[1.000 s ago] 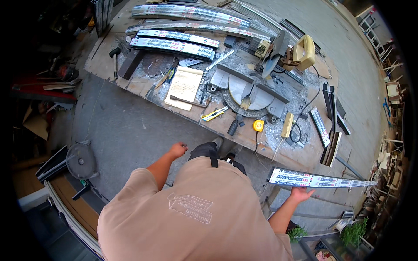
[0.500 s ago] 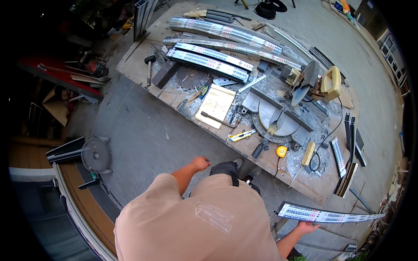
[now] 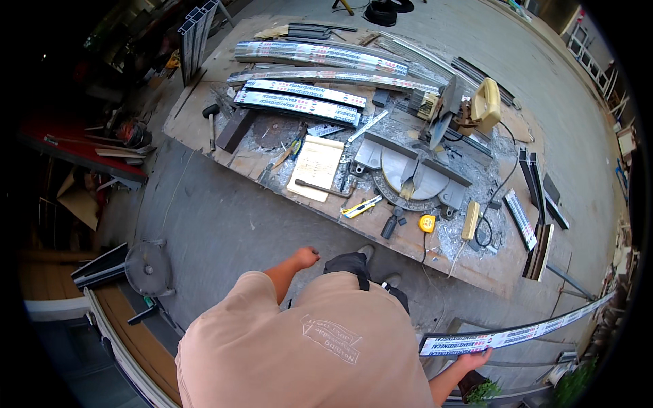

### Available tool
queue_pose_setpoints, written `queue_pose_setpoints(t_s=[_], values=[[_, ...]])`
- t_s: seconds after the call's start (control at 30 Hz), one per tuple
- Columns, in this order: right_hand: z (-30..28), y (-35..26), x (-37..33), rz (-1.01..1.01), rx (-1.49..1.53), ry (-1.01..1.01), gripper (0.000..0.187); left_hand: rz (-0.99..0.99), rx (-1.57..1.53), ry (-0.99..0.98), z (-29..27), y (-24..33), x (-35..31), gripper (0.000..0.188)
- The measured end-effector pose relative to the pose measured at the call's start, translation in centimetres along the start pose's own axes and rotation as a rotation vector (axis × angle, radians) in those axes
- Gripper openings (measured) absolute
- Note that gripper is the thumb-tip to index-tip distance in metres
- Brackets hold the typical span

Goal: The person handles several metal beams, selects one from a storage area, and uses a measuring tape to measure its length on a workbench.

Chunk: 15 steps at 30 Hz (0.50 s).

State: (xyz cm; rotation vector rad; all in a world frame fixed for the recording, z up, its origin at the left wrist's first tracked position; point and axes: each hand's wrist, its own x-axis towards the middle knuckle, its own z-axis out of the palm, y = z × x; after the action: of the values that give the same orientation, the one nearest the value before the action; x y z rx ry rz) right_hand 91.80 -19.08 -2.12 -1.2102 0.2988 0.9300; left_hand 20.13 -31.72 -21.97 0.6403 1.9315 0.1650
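At the lower right, my right hand grips a long aluminium profile from below, near its nearer end. Printed protective film covers the profile, which stretches away to the right, off the workbench. My left hand hangs in front of my body, fingers curled closed; whether anything small is inside them is hidden. Nearest to that hand is the bench's front edge, where a yellow utility knife lies. Behind the knife a miter saw has its head raised, with a brush on its round table.
Film-wrapped profiles are stacked at the back of the wooden workbench. A notepad, a hammer and a yellow tape measure lie on it among metal shavings. Short profile pieces rest at its right end. A round stool stands left.
The held profile has swung, its far end now higher in the picture and its near end farther left and lower. The bench has shifted left in view. My left hand remains closed.
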Motion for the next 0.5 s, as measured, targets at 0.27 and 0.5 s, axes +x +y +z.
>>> queue_pose_setpoints(t_s=[0.27,0.5], values=[[-17.9,-4.9,6.8,0.078,-0.211,-0.201,0.036,0.090,0.195,-0.003,0.3,8.6,-4.1,0.046],[-25.1,-6.2,4.0,0.156,-0.332,-0.052,0.044,0.183,0.193,0.003,4.7,10.5,-6.7,0.046]])
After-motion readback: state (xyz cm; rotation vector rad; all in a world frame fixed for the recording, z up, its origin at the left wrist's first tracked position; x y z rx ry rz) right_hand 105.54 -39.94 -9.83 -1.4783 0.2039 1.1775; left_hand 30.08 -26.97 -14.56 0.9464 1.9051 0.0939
